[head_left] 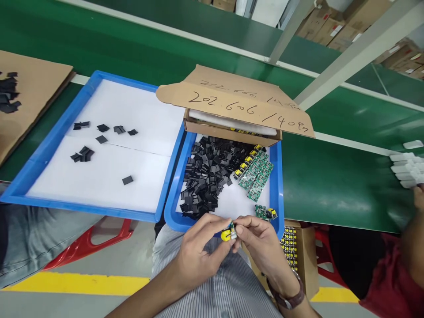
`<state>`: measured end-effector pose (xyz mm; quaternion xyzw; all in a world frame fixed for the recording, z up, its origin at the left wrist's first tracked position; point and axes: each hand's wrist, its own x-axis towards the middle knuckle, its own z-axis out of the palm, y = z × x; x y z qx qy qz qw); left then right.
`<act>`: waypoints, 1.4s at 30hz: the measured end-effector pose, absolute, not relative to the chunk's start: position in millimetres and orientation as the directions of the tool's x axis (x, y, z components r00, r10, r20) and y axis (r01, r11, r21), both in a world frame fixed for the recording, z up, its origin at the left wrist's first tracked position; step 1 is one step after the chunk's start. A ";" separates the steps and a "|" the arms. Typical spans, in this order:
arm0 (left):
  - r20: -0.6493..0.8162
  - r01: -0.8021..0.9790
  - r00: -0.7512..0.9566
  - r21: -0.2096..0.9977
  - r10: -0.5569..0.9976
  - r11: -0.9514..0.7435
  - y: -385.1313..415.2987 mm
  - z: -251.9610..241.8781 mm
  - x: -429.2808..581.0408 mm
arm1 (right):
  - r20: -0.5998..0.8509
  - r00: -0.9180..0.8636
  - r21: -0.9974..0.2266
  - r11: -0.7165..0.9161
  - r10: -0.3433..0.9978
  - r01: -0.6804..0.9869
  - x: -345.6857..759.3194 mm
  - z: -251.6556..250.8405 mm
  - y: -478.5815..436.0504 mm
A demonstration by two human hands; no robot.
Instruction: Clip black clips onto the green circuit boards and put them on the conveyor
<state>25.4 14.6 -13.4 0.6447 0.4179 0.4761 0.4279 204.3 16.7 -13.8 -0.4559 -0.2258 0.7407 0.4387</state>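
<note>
A small circuit board with a yellow-wrapped component is pinched in front of my body, just over the near edge of the smaller blue tray. My left hand grips it from the left between thumb and fingers. On the other side, my right hand is closed with its fingertips against the board's right end; whether they also pinch a smaller part is hidden. Inside the tray lie a heap of folded black pieces, green circuit board panels and a separate small board.
Left of me, a larger blue tray holds scattered black pieces. An open cardboard box with a handwritten flap stands at the back. Below right is a carton of yellow-topped parts. Another person's hand touches white pieces.
</note>
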 end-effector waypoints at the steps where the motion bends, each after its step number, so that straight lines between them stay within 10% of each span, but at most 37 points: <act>1: 0.263 0.127 0.211 0.948 0.941 -0.293 14.5 -13.6 24.5 | -0.472 -0.213 -0.739 -0.516 0.856 -0.434 205.2 -13.9 17.0; 16: 0.319 0.173 0.172 0.922 0.932 -0.347 13.4 -12.2 22.8 | -0.464 -0.243 -0.733 -0.524 0.852 -0.434 195.9 -13.7 19.9; 30: 0.233 0.244 0.056 0.940 0.971 -0.239 10.9 -13.1 23.7 | -0.072 -0.058 -0.997 -0.070 0.996 0.033 183.8 -10.9 -6.7; 42: 0.289 0.264 0.074 0.917 0.955 -0.298 9.2 -16.7 23.7 | -0.038 -0.096 -0.999 -0.037 0.995 0.003 185.7 -10.4 0.3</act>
